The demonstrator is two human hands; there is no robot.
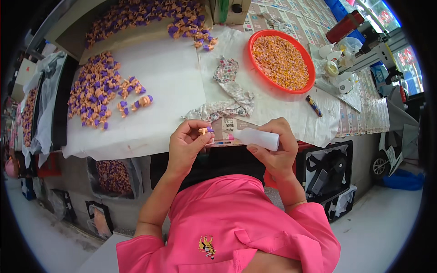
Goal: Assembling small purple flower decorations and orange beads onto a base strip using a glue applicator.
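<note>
Left hand [185, 145] is curled up at the near edge of the table [159, 82], thumb and fingertips pinched shut on a small orange-and-purple piece [205, 131] that pokes out just above them. Right hand [273, 150] is wrapped closed around a white squeeze bottle [257, 138], which lies nearly level, its long axis running left to right across the body, its pink-tipped nozzle [231, 135] pointing at the left hand. What matters is that gap: the nozzle tip sits just to the right of the small piece and slightly lower, near it but, as far as I can see, not touching. So the piece lies straight off the bottle's nose, and the left hand has it presented toward that nose. Both hands are held close together in front of the pink shirt [236, 218]. Farther back on the white sheet, well apart from the hands, a heap of like orange-and-purple pieces [93, 91] spreads to the left, a crumpled floral cloth [230, 91] lies in the middle, and a red bowl [255, 38] of small orange bits stands to the right; the right hand is the nearer one to that bowl, the left to the heap.
</note>
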